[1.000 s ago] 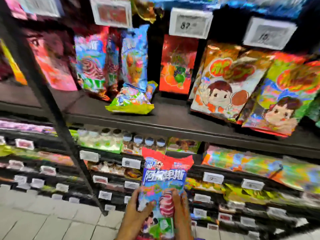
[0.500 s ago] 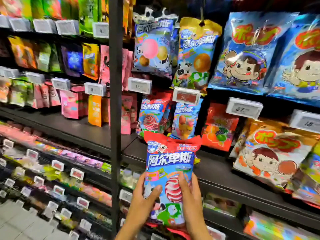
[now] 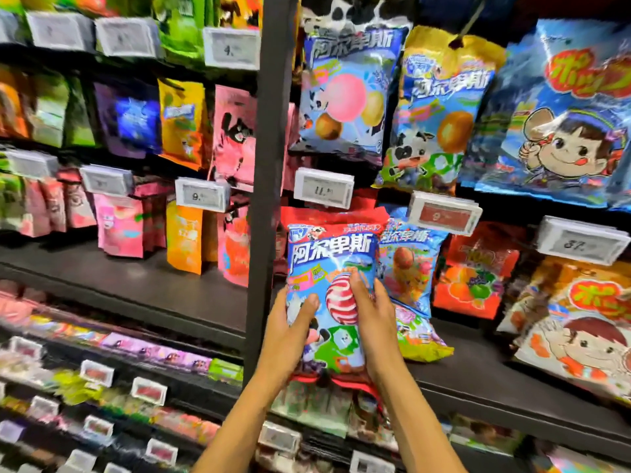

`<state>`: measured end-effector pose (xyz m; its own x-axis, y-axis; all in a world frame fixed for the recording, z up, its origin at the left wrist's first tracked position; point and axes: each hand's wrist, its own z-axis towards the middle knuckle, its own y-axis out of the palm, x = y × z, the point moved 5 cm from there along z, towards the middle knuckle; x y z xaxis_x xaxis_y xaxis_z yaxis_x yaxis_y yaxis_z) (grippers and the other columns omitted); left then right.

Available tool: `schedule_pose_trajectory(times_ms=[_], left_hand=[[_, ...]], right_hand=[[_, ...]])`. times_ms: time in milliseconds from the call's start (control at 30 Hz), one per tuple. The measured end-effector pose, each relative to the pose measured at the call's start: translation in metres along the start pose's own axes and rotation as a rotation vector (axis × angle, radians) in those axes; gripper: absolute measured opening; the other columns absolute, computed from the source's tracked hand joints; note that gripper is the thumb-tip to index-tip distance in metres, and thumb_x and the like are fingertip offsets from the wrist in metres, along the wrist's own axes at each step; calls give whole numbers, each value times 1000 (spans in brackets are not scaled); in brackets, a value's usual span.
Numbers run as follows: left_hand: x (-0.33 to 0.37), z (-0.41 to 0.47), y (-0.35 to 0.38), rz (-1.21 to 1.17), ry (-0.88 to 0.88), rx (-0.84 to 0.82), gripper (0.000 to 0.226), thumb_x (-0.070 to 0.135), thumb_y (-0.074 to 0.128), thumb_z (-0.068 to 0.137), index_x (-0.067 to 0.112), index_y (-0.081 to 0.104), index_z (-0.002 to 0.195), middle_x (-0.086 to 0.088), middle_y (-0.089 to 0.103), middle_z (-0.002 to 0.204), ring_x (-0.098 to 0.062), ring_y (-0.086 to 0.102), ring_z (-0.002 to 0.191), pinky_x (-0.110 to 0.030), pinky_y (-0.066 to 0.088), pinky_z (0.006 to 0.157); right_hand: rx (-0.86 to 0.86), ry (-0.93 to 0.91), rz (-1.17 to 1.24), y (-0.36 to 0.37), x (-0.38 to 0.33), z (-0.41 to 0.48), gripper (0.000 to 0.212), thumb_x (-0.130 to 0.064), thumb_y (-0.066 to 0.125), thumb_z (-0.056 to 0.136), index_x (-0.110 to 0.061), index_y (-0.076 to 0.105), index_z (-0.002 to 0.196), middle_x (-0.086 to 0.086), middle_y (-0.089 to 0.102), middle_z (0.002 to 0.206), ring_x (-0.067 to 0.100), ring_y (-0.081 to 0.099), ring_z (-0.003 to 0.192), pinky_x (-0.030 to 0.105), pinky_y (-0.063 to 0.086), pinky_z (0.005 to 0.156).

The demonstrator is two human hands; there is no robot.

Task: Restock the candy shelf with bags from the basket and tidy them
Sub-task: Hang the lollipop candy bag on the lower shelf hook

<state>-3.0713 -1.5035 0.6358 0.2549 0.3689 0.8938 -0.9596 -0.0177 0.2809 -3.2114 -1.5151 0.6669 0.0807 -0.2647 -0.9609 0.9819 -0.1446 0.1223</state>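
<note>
Both hands hold one candy bag (image 3: 333, 268) upright in the middle of the frame: left hand (image 3: 290, 326) and right hand (image 3: 374, 315) fingers grip its sides, before the dark shelf (image 3: 478, 380).

My left hand (image 3: 290, 322) and right hand (image 3: 374, 319) cover the lollipop bag (image 3: 333, 264)'s lower sides. Its bottom edge hides the shelf (image 3: 512, 397) lip. Lower-left price tags (image 3: 97, 373) blur unreadable; my forearms run off the bottom edge.
</note>
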Motion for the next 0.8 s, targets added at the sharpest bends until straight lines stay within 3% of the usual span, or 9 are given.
schedule_pose_trajectory(times_ms=[133,233,333,400,567,700,800], left_hand=[[0,20,-9,-31,4,-7,39,32,60,88,16,57,124,3,73,112,-12,71,97,-21,56,67],[2,34,-11,-29,22,-5,37,31,61,88,15,59,120,0,73,112,-14,71,100,-21,56,72],[-4,41,-10,-31,8,6,36,36,62,89,16,59,120,0,73,110,-18,71,98,-30,59,75],[-10,46,-9,-18,-14,23,39,41,63,90,19,58,121,1,73,110,-18,71,99,-36,58,80],[-25,55,-8,-27,-87,8,34,39,63,89,21,59,118,2,74,107,-12,72,94,-28,58,76],[-30,52,-10,-20,-66,23,47,46,65,80,20,59,120,5,74,106,-9,71,94,-18,55,71],[-34,48,-12,-16,-40,37,45,47,70,82,24,58,119,6,74,107,-11,71,96,-22,56,73]], right_hand=[[21,-11,-22,11,2,15,44,-64,64,72,-39,64,109,-18,73,104,4,70,98,32,55,86],[42,-10,-24,17,4,25,45,-58,64,81,-30,64,117,-10,73,110,8,69,101,35,55,89],[59,-17,-35,20,5,34,44,-55,62,84,-27,62,119,-13,71,110,-2,68,97,19,55,79],[56,-6,-42,21,7,40,42,-52,61,88,-24,64,119,-9,73,109,3,69,99,19,57,78],[67,52,-58,21,19,48,42,-48,58,92,-19,63,122,-4,72,112,3,70,95,13,55,69],[78,126,-79,15,32,42,61,-54,58,88,-23,47,139,1,60,133,11,65,110,32,55,92],[174,-94,-197,7,6,43,61,-40,66,89,-43,32,140,-4,48,141,12,56,120,38,50,97]])
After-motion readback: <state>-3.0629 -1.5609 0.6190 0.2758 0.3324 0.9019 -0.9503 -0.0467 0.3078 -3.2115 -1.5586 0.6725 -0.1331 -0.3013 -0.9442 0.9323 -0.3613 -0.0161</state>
